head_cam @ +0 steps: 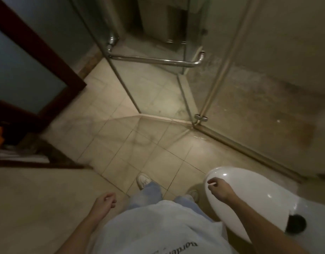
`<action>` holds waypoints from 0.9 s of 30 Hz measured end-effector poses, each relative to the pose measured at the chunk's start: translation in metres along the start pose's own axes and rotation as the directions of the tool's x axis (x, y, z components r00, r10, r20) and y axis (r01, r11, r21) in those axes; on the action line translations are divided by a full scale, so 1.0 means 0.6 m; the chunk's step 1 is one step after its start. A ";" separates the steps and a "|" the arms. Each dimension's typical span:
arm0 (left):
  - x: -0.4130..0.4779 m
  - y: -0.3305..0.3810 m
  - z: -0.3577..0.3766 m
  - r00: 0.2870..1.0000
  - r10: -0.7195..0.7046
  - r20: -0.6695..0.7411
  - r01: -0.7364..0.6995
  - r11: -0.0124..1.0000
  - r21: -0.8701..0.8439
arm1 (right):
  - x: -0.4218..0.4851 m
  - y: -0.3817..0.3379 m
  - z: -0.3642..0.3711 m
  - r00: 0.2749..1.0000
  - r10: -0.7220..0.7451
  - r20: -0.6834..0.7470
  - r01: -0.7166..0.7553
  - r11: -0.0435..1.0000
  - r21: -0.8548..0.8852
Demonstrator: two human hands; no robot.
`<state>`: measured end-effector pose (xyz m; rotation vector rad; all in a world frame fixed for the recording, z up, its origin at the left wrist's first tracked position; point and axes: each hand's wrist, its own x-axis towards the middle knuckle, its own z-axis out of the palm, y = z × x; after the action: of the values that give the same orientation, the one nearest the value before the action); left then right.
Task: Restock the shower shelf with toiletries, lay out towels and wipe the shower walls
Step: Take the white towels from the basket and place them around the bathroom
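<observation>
I stand on a beige tiled floor facing a glass shower enclosure point(249, 79). Its glass door point(148, 85) has a chrome handle bar point(154, 60) and stands ajar. My left hand point(104, 200) hangs low at the left with fingers loosely curled and holds nothing. My right hand point(217, 187) hovers over the closed white toilet lid point(249, 191), fingers loosely curled, also holding nothing. No toiletries, towels or cloth are in my hands.
A dark wooden door frame point(48, 57) stands at the left. Below it a dark shelf point(20, 153) holds orange and white items. A beige counter point(29, 208) fills the lower left. The shower's chrome sill point(249, 149) runs along the floor at right.
</observation>
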<state>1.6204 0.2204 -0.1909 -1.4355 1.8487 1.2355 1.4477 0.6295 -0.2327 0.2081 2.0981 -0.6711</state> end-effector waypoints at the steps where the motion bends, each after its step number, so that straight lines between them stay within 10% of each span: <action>1: 0.010 -0.018 -0.010 0.999 -0.033 -0.002 0.033 0.999 -0.032 | 0.006 -0.038 0.001 1.000 -0.031 0.005 0.031 0.999 -0.024; 14: 0.184 -0.007 -0.190 0.997 -0.076 -0.033 0.065 0.966 -0.249 | 0.067 -0.413 0.039 0.961 -0.205 0.187 0.269 0.859 -0.435; 27: 0.324 0.109 -0.395 0.994 -0.059 -0.091 0.006 0.868 -0.496 | 0.219 -0.543 0.098 0.973 -0.020 0.230 0.142 0.837 -0.528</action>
<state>1.5299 -0.0789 -0.2128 -1.8163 1.6246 1.7377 1.2870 0.3116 -0.2396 -0.2670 2.0024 -0.1124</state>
